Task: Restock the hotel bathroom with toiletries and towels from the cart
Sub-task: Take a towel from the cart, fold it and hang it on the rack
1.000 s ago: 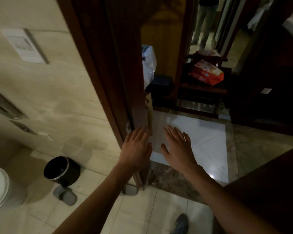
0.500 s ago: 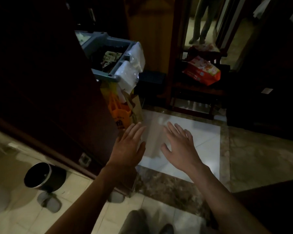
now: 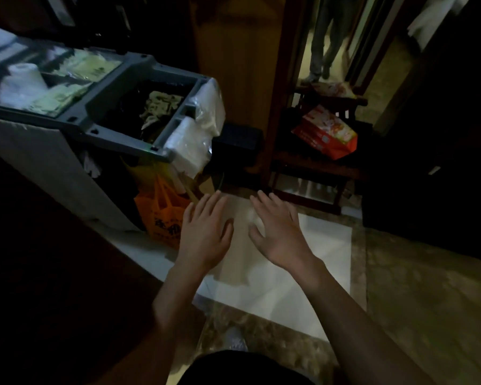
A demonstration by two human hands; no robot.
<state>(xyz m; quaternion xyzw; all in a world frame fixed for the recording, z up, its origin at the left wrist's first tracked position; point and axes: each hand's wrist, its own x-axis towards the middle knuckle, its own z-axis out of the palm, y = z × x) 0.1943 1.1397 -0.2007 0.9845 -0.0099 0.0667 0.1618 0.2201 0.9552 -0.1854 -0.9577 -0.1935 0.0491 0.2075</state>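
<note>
Left: the grey cart point(image 3: 106, 127) stands against a dark wall. Its top tray holds a white paper roll point(image 3: 22, 81) and pale green packets point(image 3: 92, 66). An orange bag point(image 3: 164, 215) sits below its right end. Centre: the left hand point(image 3: 206, 232) and right hand point(image 3: 278, 232) are extended palm down with fingers straight, holding nothing, above a white floor tile point(image 3: 325, 245) bordered in brown marble point(image 3: 428, 287). Right: a dark wooden stand point(image 3: 317, 173) carries a red package point(image 3: 325, 132).
</note>
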